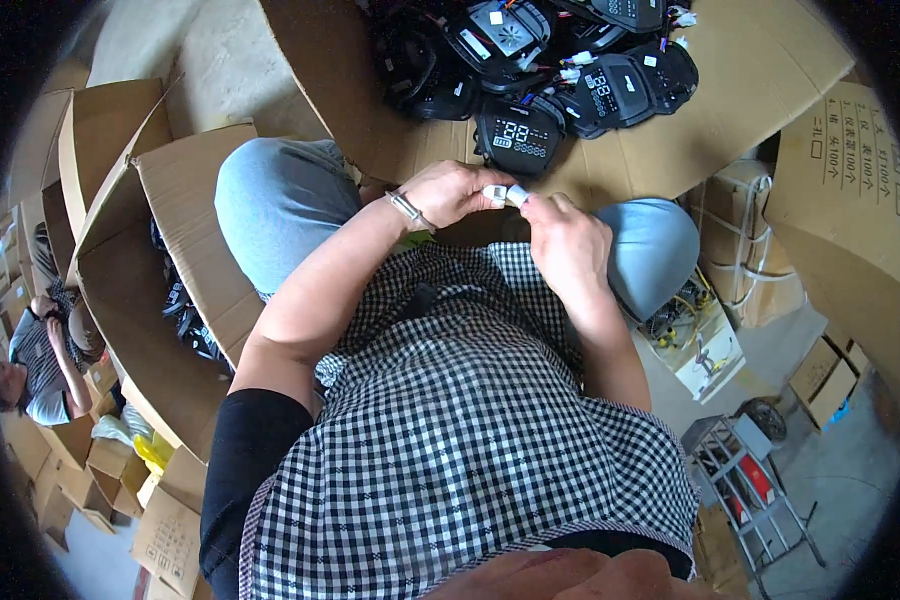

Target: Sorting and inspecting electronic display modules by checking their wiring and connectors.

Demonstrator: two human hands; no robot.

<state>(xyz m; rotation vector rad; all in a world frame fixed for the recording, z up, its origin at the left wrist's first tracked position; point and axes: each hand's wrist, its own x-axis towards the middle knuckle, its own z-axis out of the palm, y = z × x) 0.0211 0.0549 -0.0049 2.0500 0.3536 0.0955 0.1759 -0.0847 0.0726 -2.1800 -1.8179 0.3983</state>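
Observation:
My left hand (452, 194), a bracelet on its wrist, pinches a small white connector (495, 194) between thumb and finger. Close against it, my right hand (572, 240) has its fingers closed on another small whitish piece (516, 196), whose kind is too small to make out. The two pieces meet or nearly meet in front of my apron, between my knees. Just beyond my fingers lies a black instrument display (520, 137) with pale printed segments. More black displays (610, 92) with wires and white plugs are heaped behind it on a cardboard sheet (740, 75).
At my left stands an open carton (195, 215) with black displays inside. Strapped cartons (748, 235) and a large printed carton (850, 190) are on the right. A metal cart (750, 480) stands at the lower right. Another person (50, 350) sits far left among boxes.

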